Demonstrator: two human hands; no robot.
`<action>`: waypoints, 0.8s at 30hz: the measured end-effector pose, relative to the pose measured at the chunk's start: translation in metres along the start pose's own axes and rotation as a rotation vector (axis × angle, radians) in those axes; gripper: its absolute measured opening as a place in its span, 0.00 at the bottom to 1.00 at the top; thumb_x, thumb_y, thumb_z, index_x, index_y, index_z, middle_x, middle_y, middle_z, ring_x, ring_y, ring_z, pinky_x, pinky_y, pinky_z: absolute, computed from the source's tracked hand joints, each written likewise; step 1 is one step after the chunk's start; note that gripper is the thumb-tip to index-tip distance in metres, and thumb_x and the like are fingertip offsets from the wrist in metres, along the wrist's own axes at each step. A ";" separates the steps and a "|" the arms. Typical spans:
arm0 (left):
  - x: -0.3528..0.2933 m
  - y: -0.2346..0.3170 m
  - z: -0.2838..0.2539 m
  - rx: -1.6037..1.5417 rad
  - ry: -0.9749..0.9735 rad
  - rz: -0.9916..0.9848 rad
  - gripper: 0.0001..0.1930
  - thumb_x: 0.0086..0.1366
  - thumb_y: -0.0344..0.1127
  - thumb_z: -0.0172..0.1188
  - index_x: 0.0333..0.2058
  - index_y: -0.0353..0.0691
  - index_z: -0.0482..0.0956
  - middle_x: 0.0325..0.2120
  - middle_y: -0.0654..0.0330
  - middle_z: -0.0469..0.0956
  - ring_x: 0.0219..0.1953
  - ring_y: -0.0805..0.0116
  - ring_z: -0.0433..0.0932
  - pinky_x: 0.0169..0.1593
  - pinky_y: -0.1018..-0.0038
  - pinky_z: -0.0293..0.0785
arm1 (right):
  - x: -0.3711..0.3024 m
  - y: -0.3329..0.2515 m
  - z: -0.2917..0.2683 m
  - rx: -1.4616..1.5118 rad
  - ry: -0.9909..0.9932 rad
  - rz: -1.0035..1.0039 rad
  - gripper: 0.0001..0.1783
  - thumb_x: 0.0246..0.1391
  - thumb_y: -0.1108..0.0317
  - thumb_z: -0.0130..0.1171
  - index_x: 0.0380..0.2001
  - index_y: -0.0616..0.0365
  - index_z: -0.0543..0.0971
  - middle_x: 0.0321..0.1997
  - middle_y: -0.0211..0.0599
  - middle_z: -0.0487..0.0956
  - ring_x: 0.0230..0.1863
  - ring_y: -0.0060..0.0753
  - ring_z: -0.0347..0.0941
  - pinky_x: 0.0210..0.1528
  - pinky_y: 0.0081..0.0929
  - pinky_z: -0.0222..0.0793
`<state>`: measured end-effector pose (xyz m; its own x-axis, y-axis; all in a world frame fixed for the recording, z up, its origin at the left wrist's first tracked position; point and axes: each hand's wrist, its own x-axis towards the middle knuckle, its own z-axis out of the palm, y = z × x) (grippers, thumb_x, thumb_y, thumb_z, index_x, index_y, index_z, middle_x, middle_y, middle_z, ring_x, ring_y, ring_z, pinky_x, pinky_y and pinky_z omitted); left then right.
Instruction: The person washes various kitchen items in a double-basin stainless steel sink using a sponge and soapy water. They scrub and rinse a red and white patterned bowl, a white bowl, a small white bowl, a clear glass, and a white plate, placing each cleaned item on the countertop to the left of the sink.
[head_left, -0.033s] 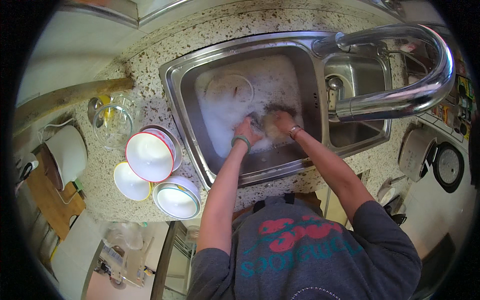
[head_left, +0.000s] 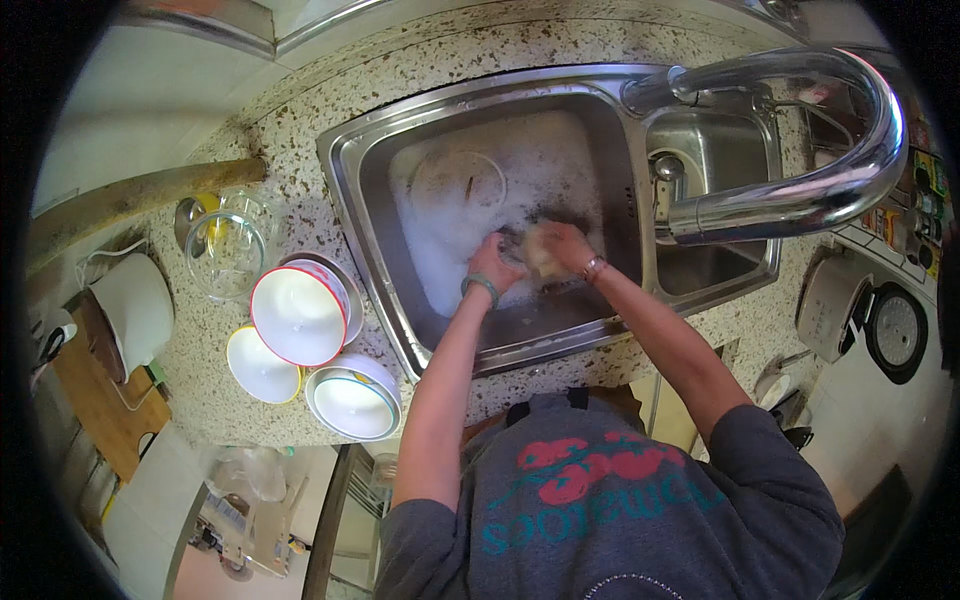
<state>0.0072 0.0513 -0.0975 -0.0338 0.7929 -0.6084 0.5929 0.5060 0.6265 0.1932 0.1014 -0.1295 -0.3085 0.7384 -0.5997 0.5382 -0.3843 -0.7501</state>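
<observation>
Both my hands are in the suds of the large steel sink basin [head_left: 345,200]. My left hand [head_left: 493,264], with a green bangle at its wrist, curls at the side of something glassy or greyish, mostly hidden by foam and fingers. My right hand [head_left: 566,248] closes on a pale tan, cloth-like scrubber [head_left: 540,252] and presses it close to my left fingers. Farther back, a round plate or lid [head_left: 487,165] lies under the cloudy water, its pale rim showing.
Left of the sink stand a red-rimmed white bowl [head_left: 298,315], a yellow-rimmed bowl [head_left: 262,365], stacked bowls [head_left: 352,405] and clear glass bowls [head_left: 226,255]. A chrome faucet [head_left: 790,205] arches over the small right basin [head_left: 710,135]. A rice cooker [head_left: 835,310] sits far right.
My right hand and the pale scrubber have shifted slightly and look less blurred. My left hand stays nearly in place.
</observation>
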 end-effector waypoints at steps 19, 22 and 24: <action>-0.042 0.034 -0.030 -0.164 0.193 0.308 0.30 0.37 0.38 0.69 0.42 0.39 0.68 0.37 0.52 0.72 0.42 0.50 0.70 0.48 0.61 0.63 | -0.060 -0.112 0.029 -0.114 0.245 -0.364 0.09 0.48 0.71 0.57 0.32 0.61 0.70 0.39 0.47 0.71 0.42 0.47 0.69 0.41 0.32 0.65; -0.041 0.025 -0.024 -0.224 0.260 0.318 0.31 0.37 0.37 0.70 0.42 0.39 0.68 0.37 0.51 0.73 0.42 0.50 0.70 0.47 0.62 0.64 | -0.047 -0.109 0.036 -0.187 0.264 -0.211 0.09 0.49 0.71 0.55 0.33 0.61 0.69 0.37 0.50 0.72 0.39 0.51 0.69 0.38 0.35 0.65; -0.041 0.015 -0.022 -0.160 0.219 0.288 0.31 0.37 0.35 0.70 0.43 0.39 0.68 0.39 0.53 0.73 0.44 0.53 0.71 0.48 0.64 0.66 | -0.027 -0.093 0.037 -0.197 0.219 -0.083 0.10 0.48 0.70 0.56 0.34 0.61 0.70 0.35 0.49 0.72 0.38 0.51 0.69 0.38 0.37 0.65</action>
<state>-0.0003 0.0336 -0.0524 -0.0657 0.9552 -0.2887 0.4708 0.2848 0.8350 0.1224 0.0962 -0.0540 -0.1934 0.8728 -0.4481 0.6663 -0.2184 -0.7130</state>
